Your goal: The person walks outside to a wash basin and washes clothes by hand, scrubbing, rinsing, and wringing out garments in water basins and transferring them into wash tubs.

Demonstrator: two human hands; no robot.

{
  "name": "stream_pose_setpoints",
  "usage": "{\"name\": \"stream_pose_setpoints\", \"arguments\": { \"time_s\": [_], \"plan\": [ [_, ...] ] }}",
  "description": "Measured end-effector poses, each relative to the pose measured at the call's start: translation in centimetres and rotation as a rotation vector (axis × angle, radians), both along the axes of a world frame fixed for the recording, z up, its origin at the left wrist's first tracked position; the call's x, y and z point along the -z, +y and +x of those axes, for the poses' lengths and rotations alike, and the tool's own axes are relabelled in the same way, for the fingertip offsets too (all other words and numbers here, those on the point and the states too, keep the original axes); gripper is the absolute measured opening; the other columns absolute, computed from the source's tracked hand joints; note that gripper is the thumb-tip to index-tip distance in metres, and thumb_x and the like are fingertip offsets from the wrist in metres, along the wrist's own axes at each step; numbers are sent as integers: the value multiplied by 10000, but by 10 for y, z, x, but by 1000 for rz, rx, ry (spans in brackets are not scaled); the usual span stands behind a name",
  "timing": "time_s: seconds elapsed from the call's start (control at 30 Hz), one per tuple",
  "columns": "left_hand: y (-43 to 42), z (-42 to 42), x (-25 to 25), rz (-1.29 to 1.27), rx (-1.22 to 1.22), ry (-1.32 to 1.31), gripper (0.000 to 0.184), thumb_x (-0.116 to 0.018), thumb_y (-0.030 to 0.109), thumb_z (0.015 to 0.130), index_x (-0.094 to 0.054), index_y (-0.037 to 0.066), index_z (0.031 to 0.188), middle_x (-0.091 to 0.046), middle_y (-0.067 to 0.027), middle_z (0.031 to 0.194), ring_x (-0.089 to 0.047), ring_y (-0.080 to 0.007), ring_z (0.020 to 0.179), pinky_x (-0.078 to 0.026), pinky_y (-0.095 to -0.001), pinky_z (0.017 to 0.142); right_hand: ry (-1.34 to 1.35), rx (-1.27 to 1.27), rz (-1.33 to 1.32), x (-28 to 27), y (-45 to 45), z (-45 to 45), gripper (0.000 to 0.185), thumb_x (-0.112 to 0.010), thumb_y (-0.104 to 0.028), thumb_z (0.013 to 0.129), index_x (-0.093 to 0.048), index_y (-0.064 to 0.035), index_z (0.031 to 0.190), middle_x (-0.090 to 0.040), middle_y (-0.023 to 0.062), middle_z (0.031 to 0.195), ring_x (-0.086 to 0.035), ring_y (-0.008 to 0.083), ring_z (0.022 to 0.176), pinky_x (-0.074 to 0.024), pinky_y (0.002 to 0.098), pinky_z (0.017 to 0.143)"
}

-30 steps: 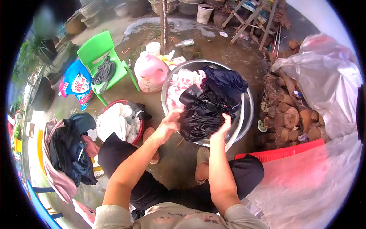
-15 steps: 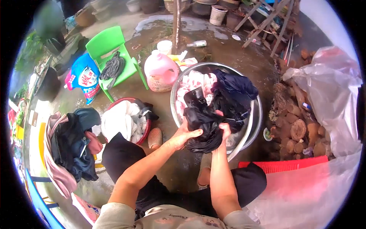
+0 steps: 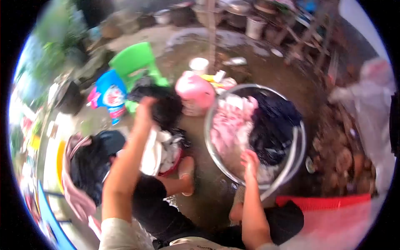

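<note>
Stretched forward and to the left, my left hand [image 3: 145,111] is closed on a bunched black garment [image 3: 167,109]. The garment hangs in front of the green chair [image 3: 132,59], above the red basin [image 3: 175,163] of white clothes [image 3: 151,155]. Over the near part of the large metal basin [image 3: 212,151], my right hand [image 3: 250,161] has its fingers loosely apart and holds nothing. In that basin lie pink-and-white cloth [image 3: 229,121] and dark wet clothes [image 3: 276,125]. Motion blurs both hands somewhat.
A pink jug [image 3: 195,92] and a white tub [image 3: 199,65] stand behind the basins. A blue detergent bag [image 3: 112,92] leans beside the chair. Dark clothes [image 3: 88,166] are piled at the left. Logs [image 3: 343,160] and plastic sheeting [image 3: 371,108] lie at the right.
My left hand has carried the black garment from the metal basin leftward to the chair. My right hand has let go of it and stayed over the basin. The view has shifted.
</note>
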State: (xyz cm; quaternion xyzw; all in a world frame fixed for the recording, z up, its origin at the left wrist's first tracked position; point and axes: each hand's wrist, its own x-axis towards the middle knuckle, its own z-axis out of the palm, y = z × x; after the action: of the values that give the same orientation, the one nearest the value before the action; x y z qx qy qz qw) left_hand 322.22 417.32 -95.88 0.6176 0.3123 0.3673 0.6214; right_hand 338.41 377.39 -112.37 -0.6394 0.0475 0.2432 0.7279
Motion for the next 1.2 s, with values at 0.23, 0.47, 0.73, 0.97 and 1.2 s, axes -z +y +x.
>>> {"name": "stream_pose_setpoints", "arguments": {
  "time_s": [0.23, 0.47, 0.73, 0.97, 1.2],
  "plan": [
    [117, 50, 39, 226, -257, 53, 472, -707, 288, 763, -551, -1, 1102, -626, -142, 993, -602, -277, 831, -477, -400, 755, -591, 287, -946, 33, -17, 26, 557, -651, -43, 612, -534, -137, 1149, -513, 150, 1215, -462, 345, 1141, -363, 442, 981],
    [-189, 103, 134, 880, 572, 483, 624, -658, 126, 676, -476, 54, 1269, -479, -208, 1237, -447, -421, 1134, -367, -486, 993, -321, -297, -1374, 50, -42, 66, 770, -619, -180, 696, -316, -276, 1398, -211, 56, 1514, -206, 276, 1393, -250, 547, 1055],
    [-286, 179, 179, 1373, 993, 740, 656, -619, 324, 750, -448, 116, 1348, -358, -100, 1455, -217, -331, 1394, -117, -586, 1115, -193, -738, -1284, 81, -57, 62, 370, -503, -191, 811, -629, -43, 1126, -601, 209, 1180, -581, 341, 1112, -444, 437, 965],
    [-277, 184, 218, 1433, 1305, 1337, 479, -502, 428, 852, -573, 170, 1250, -534, -60, 1308, -419, -249, 1271, -103, -576, 1107, 67, -622, -802, 162, -72, 48, 445, -647, -313, 763, -637, -57, 1127, -636, 136, 1139, -586, 267, 1079, -462, 363, 931],
    [-224, 158, 293, 1094, 1254, 1330, 469, -508, 479, 874, -688, 101, 1086, -653, -105, 1132, -583, -293, 1107, -411, -514, 946, 371, 175, -137, 129, -54, 62, 301, -701, -292, 745, -641, -39, 897, -609, 73, 769, -574, 173, 644, -454, 320, 544]
  ]
}}
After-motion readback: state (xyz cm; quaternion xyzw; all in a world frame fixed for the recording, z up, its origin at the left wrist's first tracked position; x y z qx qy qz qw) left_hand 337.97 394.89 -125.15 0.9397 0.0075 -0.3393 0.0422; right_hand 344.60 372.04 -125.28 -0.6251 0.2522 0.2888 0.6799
